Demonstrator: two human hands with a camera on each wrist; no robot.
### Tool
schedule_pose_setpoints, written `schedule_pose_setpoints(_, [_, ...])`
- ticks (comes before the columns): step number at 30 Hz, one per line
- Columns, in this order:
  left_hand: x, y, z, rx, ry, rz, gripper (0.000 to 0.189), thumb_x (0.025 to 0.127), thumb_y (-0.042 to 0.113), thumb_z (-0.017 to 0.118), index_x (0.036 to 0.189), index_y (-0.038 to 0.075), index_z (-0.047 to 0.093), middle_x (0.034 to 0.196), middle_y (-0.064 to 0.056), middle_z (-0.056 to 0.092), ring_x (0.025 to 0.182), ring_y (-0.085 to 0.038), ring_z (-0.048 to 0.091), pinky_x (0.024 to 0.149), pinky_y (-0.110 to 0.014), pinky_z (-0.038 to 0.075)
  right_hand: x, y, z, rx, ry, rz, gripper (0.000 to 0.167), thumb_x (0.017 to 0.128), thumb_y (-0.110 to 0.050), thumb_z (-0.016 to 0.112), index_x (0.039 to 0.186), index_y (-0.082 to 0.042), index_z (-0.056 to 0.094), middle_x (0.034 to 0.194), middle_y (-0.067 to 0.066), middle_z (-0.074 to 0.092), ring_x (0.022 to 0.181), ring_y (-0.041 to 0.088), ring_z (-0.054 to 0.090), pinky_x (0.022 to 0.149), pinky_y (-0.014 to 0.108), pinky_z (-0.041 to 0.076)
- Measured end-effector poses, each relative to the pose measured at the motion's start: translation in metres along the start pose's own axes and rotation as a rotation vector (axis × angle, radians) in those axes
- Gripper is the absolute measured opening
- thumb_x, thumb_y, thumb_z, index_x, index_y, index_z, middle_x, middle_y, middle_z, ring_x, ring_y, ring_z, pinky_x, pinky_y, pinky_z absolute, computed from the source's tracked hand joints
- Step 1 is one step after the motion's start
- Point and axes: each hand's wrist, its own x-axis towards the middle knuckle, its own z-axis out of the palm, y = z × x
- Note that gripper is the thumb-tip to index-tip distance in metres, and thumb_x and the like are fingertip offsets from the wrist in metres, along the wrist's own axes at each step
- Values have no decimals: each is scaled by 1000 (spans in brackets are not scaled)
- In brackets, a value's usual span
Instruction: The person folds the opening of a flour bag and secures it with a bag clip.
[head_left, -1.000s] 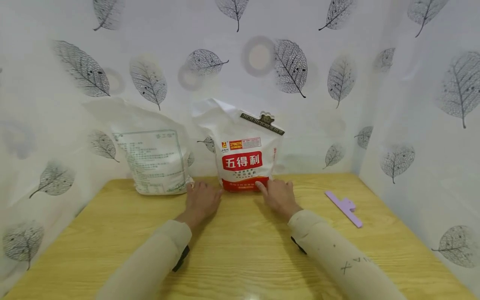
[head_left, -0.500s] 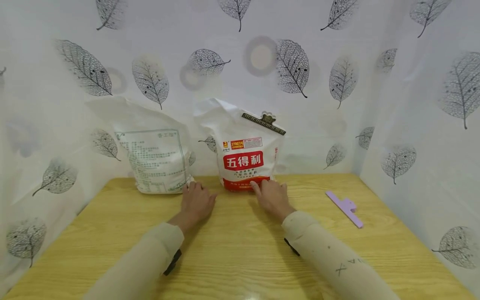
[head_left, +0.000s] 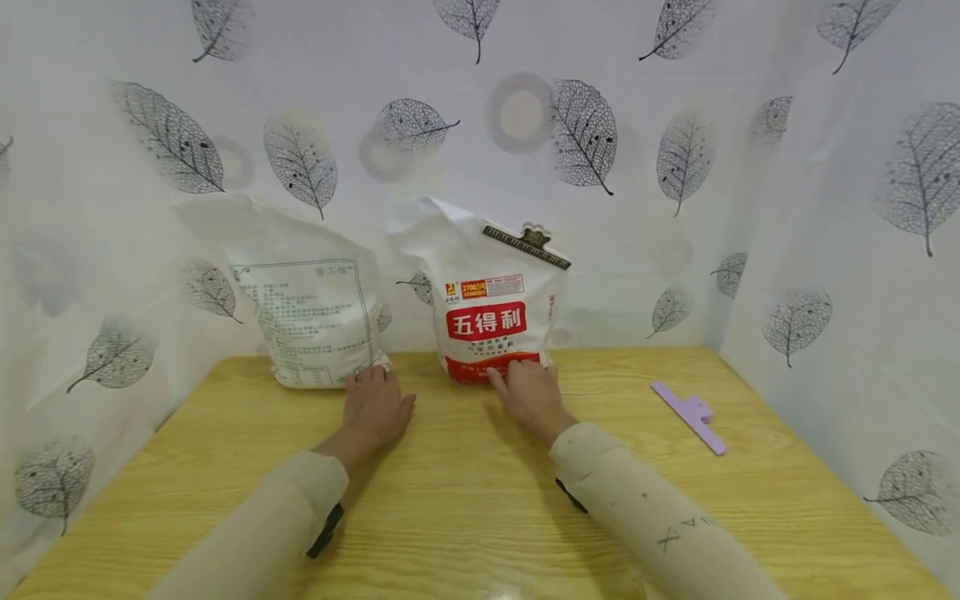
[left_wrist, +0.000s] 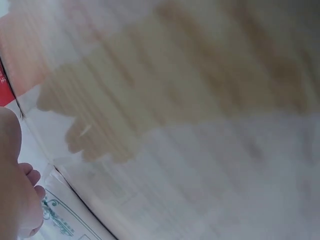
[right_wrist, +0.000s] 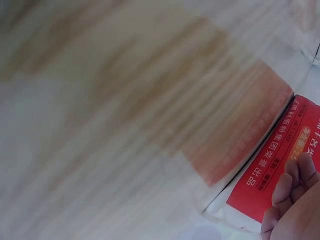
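Observation:
A white flour bag point(head_left: 487, 292) with red printing stands at the back of the table, its slanted top edge held by a dark metal clip point(head_left: 527, 247). To its left is a second white bag point(head_left: 307, 308), printed in green text and a green frame. My left hand point(head_left: 375, 408) rests on the table, fingertips right at the lower right corner of the green-printed bag. My right hand point(head_left: 531, 398) lies at the foot of the flour bag, its fingers point(right_wrist: 282, 190) overlapping the red band. Neither hand grips anything.
A pale purple bag clip point(head_left: 690, 417) lies on the wood-grain table point(head_left: 465, 500) at the right. Behind the bags hangs a white backdrop point(head_left: 517, 50) with a leaf pattern, which also runs along both sides.
Both hands have slid to the left along the table, the left one by more. The bags and the purple clip stay where they were.

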Motion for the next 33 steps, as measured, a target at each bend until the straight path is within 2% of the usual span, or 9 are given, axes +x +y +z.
schedule_pose_setpoints(6, [-3, -10, 3, 24, 37, 9, 59, 97, 46, 58, 117, -9, 58, 109, -24, 57, 104, -38, 51, 88, -54, 36, -1, -7, -1, -1, 28, -59, 46, 101, -52, 52, 78, -14, 62, 76, 4, 65, 80, 23, 60, 86, 46, 47])
schedule_pose_setpoints(10, [-5, -15, 2, 28, 41, 10, 55, 98, 44, 57, 111, -9, 59, 107, -23, 58, 103, -39, 52, 88, -54, 36, -3, -11, 0, 11, 40, -85, 44, 100, -50, 53, 81, -12, 65, 80, 5, 67, 84, 25, 62, 85, 45, 48])
schedule_pose_setpoints(15, [-9, -24, -1, 30, 40, -4, 51, 99, 39, 55, 111, -9, 59, 108, -23, 57, 102, -39, 51, 88, -55, 34, -2, -16, 3, 12, 47, -113, 43, 100, -49, 55, 87, -10, 68, 84, 7, 70, 84, 24, 63, 85, 45, 49])
schedule_pose_setpoints(22, [-14, -37, -3, 16, 52, -7, 54, 97, 41, 57, 116, -10, 57, 111, -24, 57, 104, -40, 49, 90, -56, 33, -1, -23, 4, 38, -5, -106, 39, 99, -49, 57, 96, -12, 69, 91, 5, 71, 87, 21, 62, 87, 43, 49])
schedule_pose_setpoints(26, [-18, -44, -5, 13, 74, 10, 52, 97, 41, 58, 113, -8, 58, 111, -24, 57, 102, -39, 49, 88, -55, 34, 0, -28, 5, 31, -37, -116, 38, 99, -50, 56, 100, -14, 68, 95, 4, 70, 89, 20, 60, 88, 43, 47])
schedule_pose_setpoints(33, [-22, -57, -5, -5, 111, 44, 49, 98, 41, 58, 118, -5, 58, 114, -23, 57, 105, -39, 50, 87, -55, 36, 1, -35, 5, -11, -50, -134, 43, 99, -51, 55, 98, -10, 68, 97, 7, 70, 89, 21, 58, 89, 45, 46])
